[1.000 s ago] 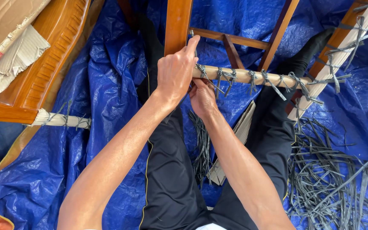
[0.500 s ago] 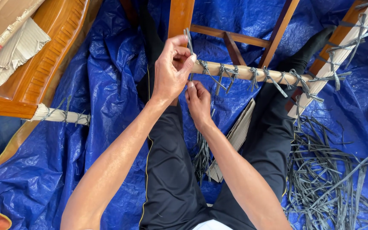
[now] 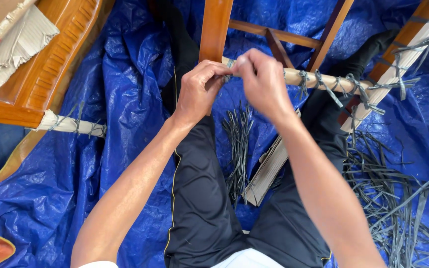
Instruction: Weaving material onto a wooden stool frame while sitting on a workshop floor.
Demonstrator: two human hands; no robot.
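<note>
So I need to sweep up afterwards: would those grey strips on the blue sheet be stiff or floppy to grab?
The grey strips look thin and flat, so probably light. They curve and cross in a loose tangle, which suggests they are bendy and would likely snag together rather than lift singly. Those knotted round the pale rail hold tight bends.

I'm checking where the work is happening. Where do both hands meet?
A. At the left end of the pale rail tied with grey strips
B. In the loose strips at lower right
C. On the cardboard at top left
A: the left hand and right hand pinch together at the pale rail, beside the upright wooden leg.
</note>
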